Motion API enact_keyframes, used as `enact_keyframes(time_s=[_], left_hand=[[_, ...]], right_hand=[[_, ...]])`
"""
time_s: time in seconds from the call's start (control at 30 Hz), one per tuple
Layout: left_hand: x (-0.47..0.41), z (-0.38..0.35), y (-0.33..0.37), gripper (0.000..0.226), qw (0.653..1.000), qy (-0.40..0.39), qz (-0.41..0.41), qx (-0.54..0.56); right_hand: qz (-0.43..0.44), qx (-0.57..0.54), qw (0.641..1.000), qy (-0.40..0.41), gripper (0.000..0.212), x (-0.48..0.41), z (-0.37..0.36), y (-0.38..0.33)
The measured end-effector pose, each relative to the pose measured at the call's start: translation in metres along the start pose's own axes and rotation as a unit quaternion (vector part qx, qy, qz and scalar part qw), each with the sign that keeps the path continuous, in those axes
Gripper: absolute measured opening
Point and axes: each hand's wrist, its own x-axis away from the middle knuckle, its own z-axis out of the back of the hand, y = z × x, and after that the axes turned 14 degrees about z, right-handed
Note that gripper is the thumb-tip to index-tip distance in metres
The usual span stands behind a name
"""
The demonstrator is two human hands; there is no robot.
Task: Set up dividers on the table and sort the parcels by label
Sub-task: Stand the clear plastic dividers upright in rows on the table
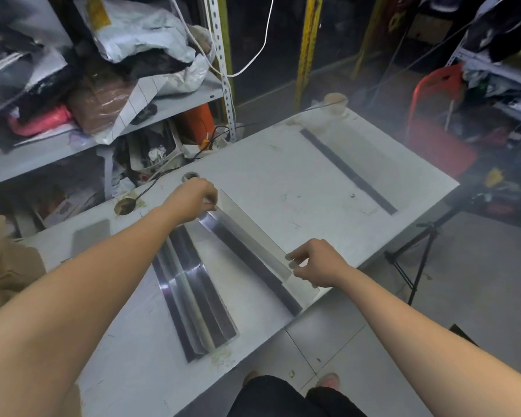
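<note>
Arms (pixel 433 341): both bare, reaching forward over the near edge of the tabletop (pixel 283 182).
Right hand (pixel 316 263): fingers curled, pinching the top edge of the held divider (pixel 247 233) at its near end, close to the tabletop's near edge.
Left hand (pixel 193 200): fingers curled down, pinching the same top edge at the far end.
Held divider: long angle strip with a white upright face and a dark flange. It runs diagonally from the left hand to the right hand, near the middle of the tabletop. The flange lies along the surface on the person's left of the upright face; contact with the surface cannot be confirmed.
Stack (pixel 193 290): more metal dividers, nested and lying flat just left of the held divider and roughly parallel to it. The near end reaches the tabletop edge.
Far divider (pixel 348 171): one strip set on the right part of the tabletop, well apart from the held divider and roughly parallel to it.
Cable hole (pixel 124 206): in the left part of the tabletop, with a black cable entering it.
Shelf (pixel 178 106): behind the tabletop on the left, piled with parcels (pixel 139 28) in grey, brown and pink wrapping. Labels are not legible.
Chair (pixel 433 115): red, beyond the right end of the tabletop.
Tripod (pixel 418 260): black, on the floor right of the tabletop.
</note>
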Motion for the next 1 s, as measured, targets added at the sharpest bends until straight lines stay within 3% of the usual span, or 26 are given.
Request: enact_keyframes(time_s=[0.2, 0.33, 0.6, 1.0], left_hand=[[-0.028, 0.016, 0.068, 0.011, 0.998, 0.037, 0.042, 0.035], [-0.036, 0.018, 0.081, 0.006, 0.997, 0.041, 0.057, 0.029], [-0.09, 0.008, 0.135, 0.01, 0.999, 0.034, 0.011, 0.004], [-0.23, 0.004, 0.139, 0.01, 0.996, -0.012, -0.085, -0.021]], right_hand=[[0.009, 0.022, 0.999, 0.027, 0.032, 0.027, 0.065, 0.052], [0.022, 0.059, 0.998, -0.006, 0.035, 0.032, 0.072, 0.056], [0.014, 0.041, 0.999, 0.015, 0.036, 0.047, 0.105, 0.101], [-0.059, 0.007, 0.997, 0.048, 0.036, -0.013, 0.136, 0.119]])
